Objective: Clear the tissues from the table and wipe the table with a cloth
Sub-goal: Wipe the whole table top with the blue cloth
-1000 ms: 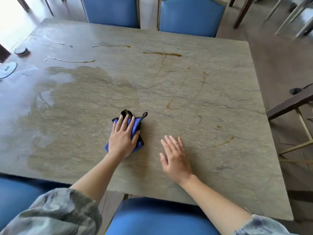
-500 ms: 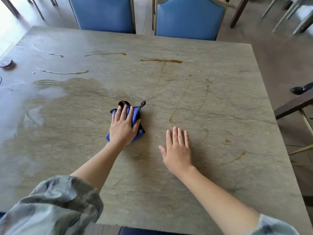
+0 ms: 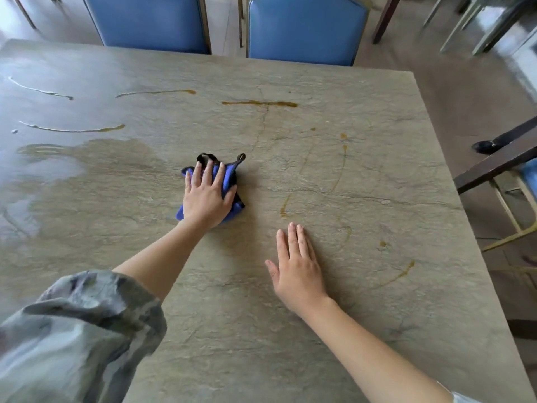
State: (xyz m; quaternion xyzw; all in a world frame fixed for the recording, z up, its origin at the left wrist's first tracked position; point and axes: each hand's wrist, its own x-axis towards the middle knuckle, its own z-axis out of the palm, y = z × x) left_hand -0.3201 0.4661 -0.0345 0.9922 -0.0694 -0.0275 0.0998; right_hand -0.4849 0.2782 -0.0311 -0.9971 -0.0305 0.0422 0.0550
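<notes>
Left hand point(image 3: 207, 197) lies flat, fingers straight and slightly spread, pressing a crumpled blue cloth point(image 3: 229, 177) with black trim onto the stone table point(image 3: 377, 158) near its middle, at the edge of a wet patch point(image 3: 96, 181) that spreads leftward. Right hand point(image 3: 296, 269) rests palm-down on bare tabletop just right of and nearer than the cloth, fingers straight and together, holding nothing. Brown streaks point(image 3: 260, 104) mark the far and right surface; two blue chairs point(image 3: 302, 27) stand behind the far edge.

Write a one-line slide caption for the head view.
Left hand presses a blue cloth flat on the stained stone table while the right hand rests open beside it.
</notes>
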